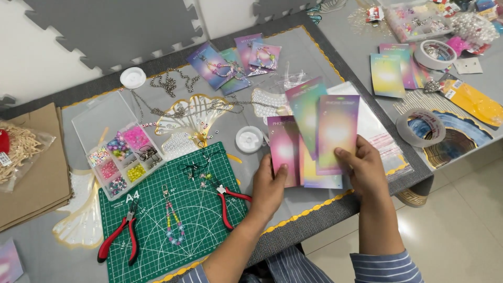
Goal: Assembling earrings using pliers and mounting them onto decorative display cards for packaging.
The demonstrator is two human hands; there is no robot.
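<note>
My left hand (269, 186) and my right hand (364, 167) together hold a fan of several pastel backing cards (314, 133), pink, purple and green, over the table's near edge. The left thumb presses the leftmost pink card; the right thumb lies on the front card. On the green cutting mat (173, 225) to the left lie a beaded phone strap (174, 222), a second strap with dark cord (201, 173), and two red-handled pliers (119, 238) (229, 202).
A clear compartment box of coloured beads (123, 160) with open lid sits left. Two spools of clear thread (133, 77) (249, 139), metal chains (170, 84), carded finished straps (236, 60), clear bags (380, 139), tape rolls (422, 127) and more cards (387, 73) lie around. Brown cardboard (36, 173) at far left.
</note>
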